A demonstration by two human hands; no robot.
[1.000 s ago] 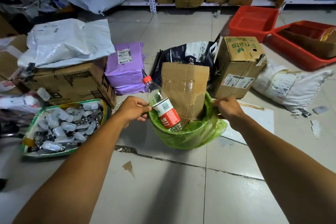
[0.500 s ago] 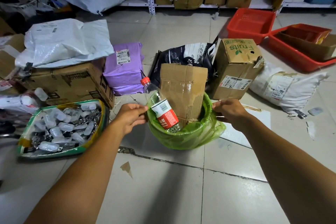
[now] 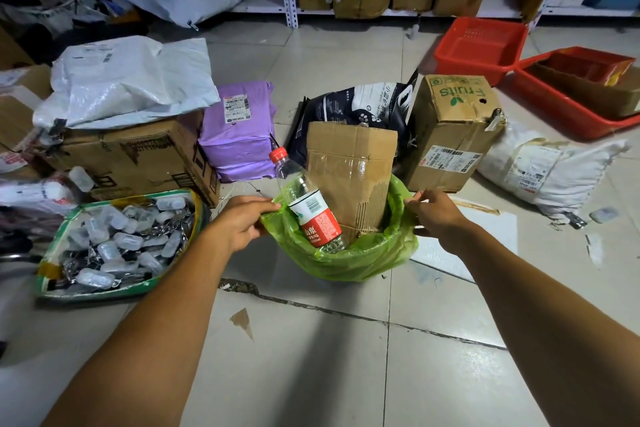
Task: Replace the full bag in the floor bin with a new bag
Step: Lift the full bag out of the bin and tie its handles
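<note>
Forearms filled the lower half of the frame, reaching up toward the centre, and I had each hand at the rim of the green bag (image 3: 349, 260) that lined the floor bin, the bin itself hidden under the plastic just below the middle of the picture. My left hand (image 3: 239, 222) pinched the left edge of the bag, thumb and fingers closed on a fold of the film; my right hand (image 3: 433, 215) gripped the right edge, fingers curled over the plastic. Judging by that, the step in hand was freeing the bag's collar from the bin before lifting it out. To do it well I reckoned both edges should come up together and evenly, because the load stood tall and loose: a plastic bottle (image 3: 308, 204) with a red cap leaned to the upper left, its neck well above the rim, and a flattened cardboard box (image 3: 349, 170) stood upright behind it, also poking out. A lopsided pull looked likely to tip either one onto the tiles, and the thin film might tear on the cardboard's corners, so I favoured gathering the rim inward around them first. Left of the bin lay a green-edged tray of small clear items (image 3: 117, 239). Beyond, toward the top of the frame, sat a purple parcel (image 3: 239, 132), a fruit carton (image 3: 453, 128) and red crates (image 3: 481, 48).
</note>
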